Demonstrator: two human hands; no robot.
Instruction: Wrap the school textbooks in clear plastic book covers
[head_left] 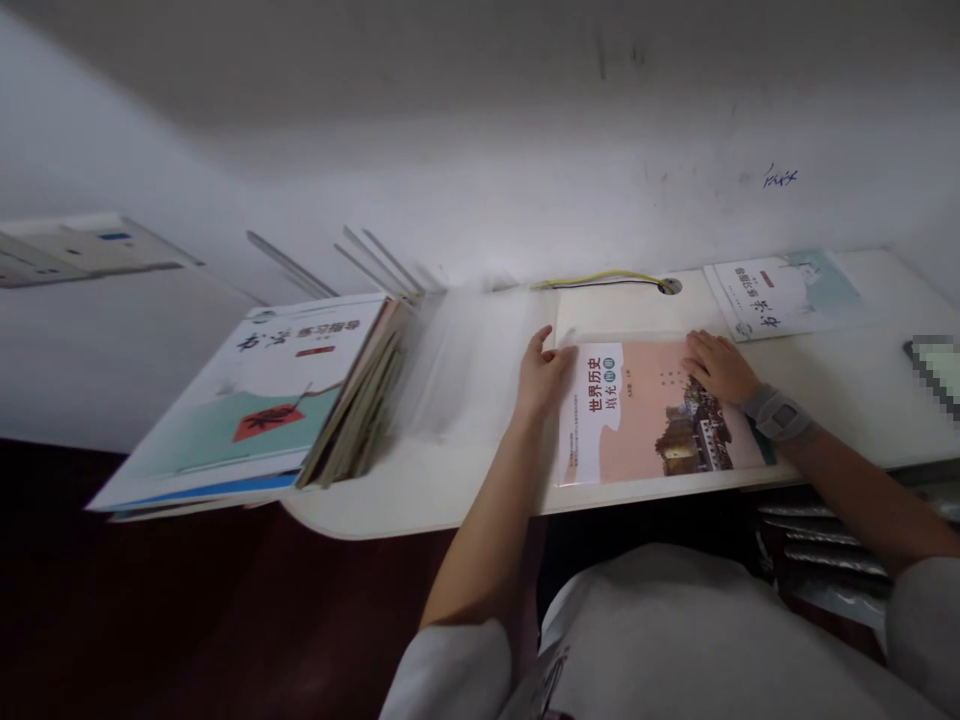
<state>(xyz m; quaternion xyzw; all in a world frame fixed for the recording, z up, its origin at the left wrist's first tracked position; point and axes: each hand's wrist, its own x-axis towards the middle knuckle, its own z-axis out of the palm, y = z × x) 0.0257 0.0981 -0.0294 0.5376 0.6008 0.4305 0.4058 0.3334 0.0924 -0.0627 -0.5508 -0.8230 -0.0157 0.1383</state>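
Note:
A workbook (637, 430) with a pink and white cover lies on the white desk (435, 500) in front of me. My left hand (544, 372) is at its left edge, thumb and index finger apart. On the upper right of the cover rests my right hand (720, 367), open, its fingers stretched out; a grey band circles that wrist. Left of my left hand spreads a blurred, clear sheet (465, 365), which looks like plastic film. How it joins the workbook I cannot tell.
A stack of books (300, 400) stands at the left end of the desk, overhanging its front edge. Another booklet (784, 292) lies at the back right. Yellow and black cables (615, 274) run along the wall into a desk hole. A pixelated device (937, 370) is at the right.

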